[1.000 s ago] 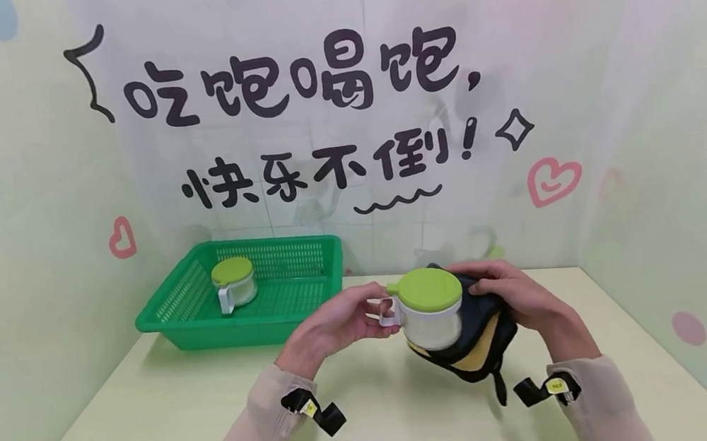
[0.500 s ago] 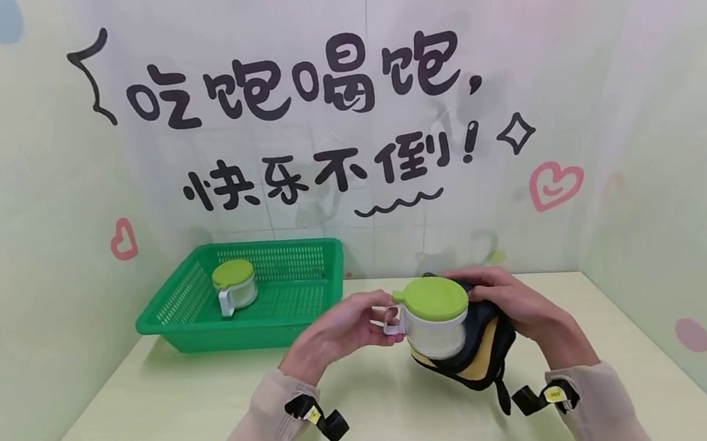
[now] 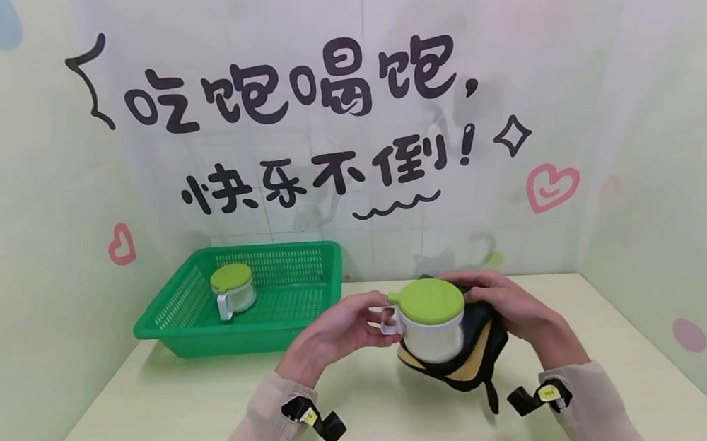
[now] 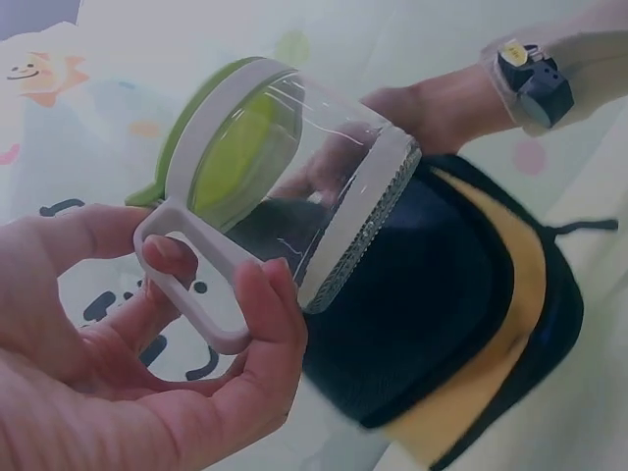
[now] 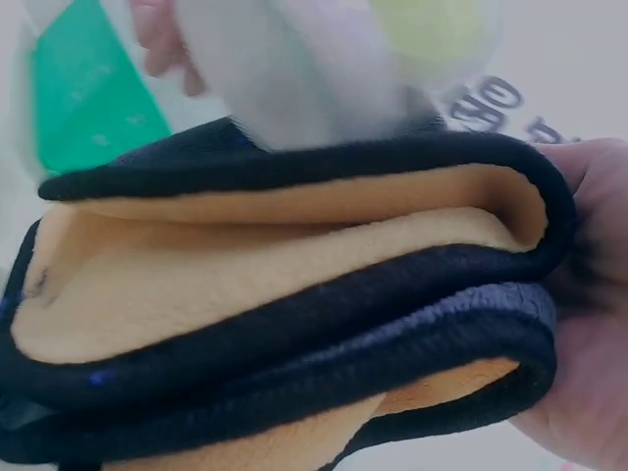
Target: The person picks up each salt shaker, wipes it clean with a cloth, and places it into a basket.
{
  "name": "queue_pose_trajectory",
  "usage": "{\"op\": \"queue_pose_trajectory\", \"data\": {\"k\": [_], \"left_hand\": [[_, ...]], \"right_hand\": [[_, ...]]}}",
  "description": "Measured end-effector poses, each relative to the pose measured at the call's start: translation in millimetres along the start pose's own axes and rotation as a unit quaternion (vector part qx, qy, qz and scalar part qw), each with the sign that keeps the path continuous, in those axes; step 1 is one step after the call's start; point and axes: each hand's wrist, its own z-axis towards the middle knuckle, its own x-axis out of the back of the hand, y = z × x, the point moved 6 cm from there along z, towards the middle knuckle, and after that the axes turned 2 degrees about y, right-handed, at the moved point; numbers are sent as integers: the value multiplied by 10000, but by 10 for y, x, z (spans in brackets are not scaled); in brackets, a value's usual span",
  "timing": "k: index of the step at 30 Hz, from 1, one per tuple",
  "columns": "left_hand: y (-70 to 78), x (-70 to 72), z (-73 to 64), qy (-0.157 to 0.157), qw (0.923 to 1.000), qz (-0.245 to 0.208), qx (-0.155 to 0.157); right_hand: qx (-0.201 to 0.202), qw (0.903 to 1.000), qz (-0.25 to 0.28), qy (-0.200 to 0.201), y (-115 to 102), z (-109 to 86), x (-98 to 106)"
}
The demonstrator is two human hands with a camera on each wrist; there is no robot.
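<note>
By its white handle, my left hand holds a clear seasoning jar with a green lid, above the table. Fingers curl through and around the handle in the left wrist view, where the jar looks tilted and a pale layer lines its base end. My right hand grips a folded dark-blue and yellow cloth with a hanging loop. The folds of the cloth fill the right wrist view. It lies against or just behind the jar's lower side; I cannot tell if they touch.
A green plastic basket stands at the back left of the table. Inside sits a similar green-lidded jar, handle toward the front. A printed curtain wall closes off the back, with walls at both sides.
My right hand and the cloth have shifted slightly left along the jar. The left hand keeps the jar at nearly the same place. The head view has moved a little.
</note>
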Motion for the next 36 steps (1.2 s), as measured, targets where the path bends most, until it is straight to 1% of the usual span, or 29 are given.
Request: {"op": "queue_pose_trajectory", "data": {"k": [4,6,9,12,14,16,18,21,23,26,29,33,36], "left_hand": [[34,65,-21,106,9999,44,-39],[27,69,-24,96,9999,61,-9],[-3,38,-17,13,10000,64,59],[-38,-25,-2,-118,9998,-3,155],[-56,-59,7,-187,9996,-3,204],[-64,-73,13,-173,9996,26,211],[-56,-74,20,-138,9997,53,174],[-21,-56,26,-43,9999,77,75],[1,-29,20,43,10000,71,37],[55,27,-17,220,9997,90,-85],[139,93,-91,380,9989,70,-252],[307,195,-216,526,9976,39,-444],[482,324,-316,694,9957,83,-601]], "right_hand": [[-138,9997,7,197,-66,-107,118],[-145,9996,-58,220,-83,-107,109],[-39,9994,-225,253,-82,-35,34],[61,9995,-258,149,-48,59,-71],[110,9997,-222,2,-22,105,-132],[147,9997,-145,-146,-6,126,-161],[203,9994,-147,-220,-8,118,-145],[320,9988,-235,-300,-38,77,-68],[291,9988,-274,-287,-52,37,-2],[238,9993,-193,-211,-82,-27,84],[310,9993,4,-211,-130,-96,149],[511,9982,175,-251,-207,-178,218],[480,9983,286,-172,-234,-212,260]]}}
